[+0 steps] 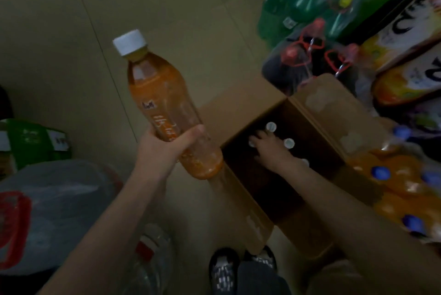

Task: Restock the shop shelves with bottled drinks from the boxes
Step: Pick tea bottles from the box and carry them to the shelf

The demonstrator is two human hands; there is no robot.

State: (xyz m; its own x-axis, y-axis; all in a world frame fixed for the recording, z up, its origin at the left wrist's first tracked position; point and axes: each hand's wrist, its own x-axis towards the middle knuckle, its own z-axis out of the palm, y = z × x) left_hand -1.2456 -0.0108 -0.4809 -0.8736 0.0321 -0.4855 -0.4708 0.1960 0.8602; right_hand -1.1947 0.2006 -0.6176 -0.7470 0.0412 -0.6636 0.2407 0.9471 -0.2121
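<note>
My left hand (164,149) grips the lower half of an orange drink bottle (162,99) with a white cap, held tilted above the floor, left of the box. An open cardboard box (334,104) stands on the floor at centre right, dark inside. Several white bottle caps (289,143) show in it. My right hand (267,149) reaches down into the box among the caps, its fingers on the bottle tops; whether it holds one is hidden in the dark.
Shrink-wrapped packs of green bottles (310,1) and red-capped dark bottles (300,56) stand behind the box. Orange bottles with blue caps (393,182) lie at right. A plastic bag (59,211) and clear bottles (152,259) sit at lower left. My shoes (224,271) are near the box.
</note>
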